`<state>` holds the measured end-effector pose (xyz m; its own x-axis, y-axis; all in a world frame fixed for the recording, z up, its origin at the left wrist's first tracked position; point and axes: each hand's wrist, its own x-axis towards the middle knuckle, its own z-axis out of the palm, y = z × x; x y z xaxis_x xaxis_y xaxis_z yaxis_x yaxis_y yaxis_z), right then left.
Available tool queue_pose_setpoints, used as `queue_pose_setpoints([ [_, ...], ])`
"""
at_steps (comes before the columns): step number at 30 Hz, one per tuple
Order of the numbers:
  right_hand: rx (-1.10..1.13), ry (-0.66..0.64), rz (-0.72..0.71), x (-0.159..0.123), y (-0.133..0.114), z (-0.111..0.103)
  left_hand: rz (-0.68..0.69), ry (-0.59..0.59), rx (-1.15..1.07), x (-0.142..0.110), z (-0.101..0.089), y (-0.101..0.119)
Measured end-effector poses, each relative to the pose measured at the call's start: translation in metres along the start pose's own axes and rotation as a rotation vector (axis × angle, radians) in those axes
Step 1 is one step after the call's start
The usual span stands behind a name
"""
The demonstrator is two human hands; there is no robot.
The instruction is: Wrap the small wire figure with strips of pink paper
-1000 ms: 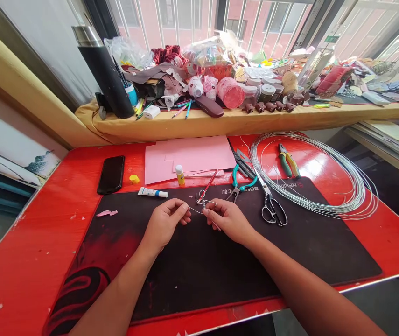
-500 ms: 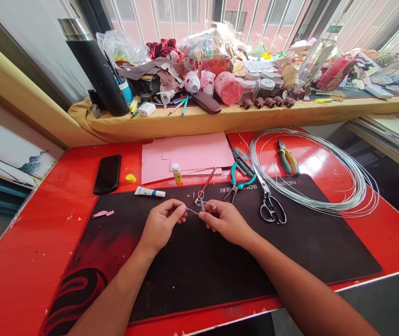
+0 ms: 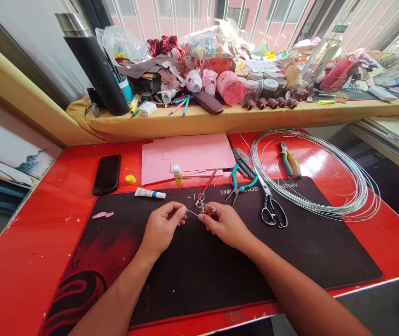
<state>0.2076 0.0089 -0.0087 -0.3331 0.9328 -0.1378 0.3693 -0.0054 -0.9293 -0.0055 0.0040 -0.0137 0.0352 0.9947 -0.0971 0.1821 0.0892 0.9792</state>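
Observation:
Between my hands is a small bent wire figure (image 3: 202, 205), with a loop at its top, a tightly coiled middle and wire ends sticking out. My right hand (image 3: 223, 223) pinches its coiled part between thumb and fingers. My left hand (image 3: 166, 224) is closed on the straight wire end (image 3: 192, 213) that runs out to the left. Both hands hover over the dark desk mat (image 3: 199, 270). Just beyond them lie a red thin-handled tool (image 3: 209, 183), teal-handled pliers (image 3: 235, 182) and scissors (image 3: 271, 205).
A large coil of silvery wire (image 3: 360, 186) lies at right around green-and-yellow pliers (image 3: 289, 160). Behind the mat are pink paper sheets (image 3: 199, 154), a glue stick (image 3: 177, 175), a tube (image 3: 150, 193) and a phone (image 3: 107, 174). A cluttered sill holds a black flask (image 3: 96, 70).
The view has shifted very slightly. Both hands keep the same grip on the wire, and nothing else has visibly moved.

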Motion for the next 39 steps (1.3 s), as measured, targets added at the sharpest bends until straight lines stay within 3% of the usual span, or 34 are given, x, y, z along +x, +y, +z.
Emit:
queue_pose_setpoints([
  [5,0.177,-0.071,0.019,-0.003,-0.002,-0.003,-0.027,-0.003,-0.093,0.001,0.0,0.002],
  [15,0.232,-0.066,0.083,-0.001,-0.005,-0.005,-0.056,-0.074,-0.197,0.002,0.001,0.002],
  [27,0.109,-0.053,-0.002,-0.004,-0.003,-0.002,0.011,-0.048,0.068,-0.005,0.013,0.004],
  [39,0.18,-0.074,0.022,-0.003,-0.007,-0.003,0.082,0.001,0.193,-0.008,0.015,0.006],
])
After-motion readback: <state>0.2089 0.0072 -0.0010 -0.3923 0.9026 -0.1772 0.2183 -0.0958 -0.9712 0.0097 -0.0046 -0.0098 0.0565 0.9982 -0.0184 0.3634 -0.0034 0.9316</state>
